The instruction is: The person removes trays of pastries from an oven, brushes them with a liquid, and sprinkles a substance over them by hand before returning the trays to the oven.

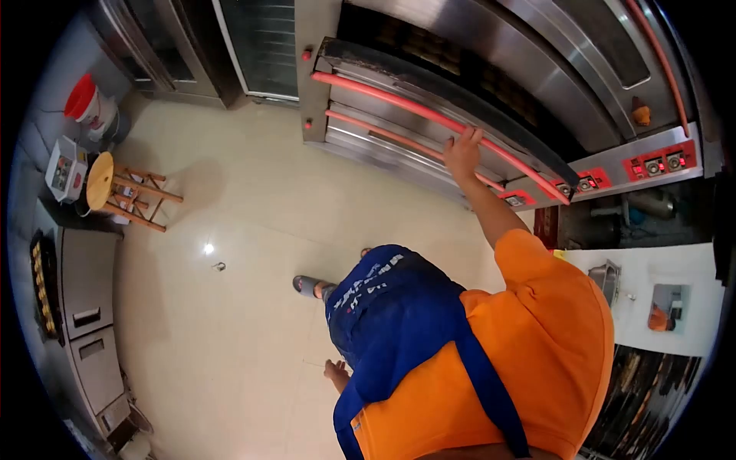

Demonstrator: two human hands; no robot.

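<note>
Right hand [462,152] is stretched far out ahead of me, fingers curled over the red handle bar [429,115] of the open oven door [414,92], so I read it as grasping that bar near its middle. That door hangs tilted outward from the upper deck of the steel deck oven [537,69], with the dark oven mouth just beyond the knuckles. Just below the hand runs a second red bar [383,136] on the closed door underneath, close to my wrist but not touched. Past the hand toward the far end of the bar sit the red control panels [655,162] with small lit displays.

Left hand [335,374] hangs low beside my blue apron [399,307], well apart from the oven; it looks slack and holds nothing that I can see, though part of it is hidden by the apron edge. My orange shirt [552,330] fills the near side of the view, and a sandalled foot [310,287] shows on the pale tiled floor [230,230] between the two hands.

Far off on the left hand's side stand a wooden stool [123,192], a red-lidded bucket [88,103] and a steel counter [88,307] with a tray of small golden baked pieces [42,284].
</note>
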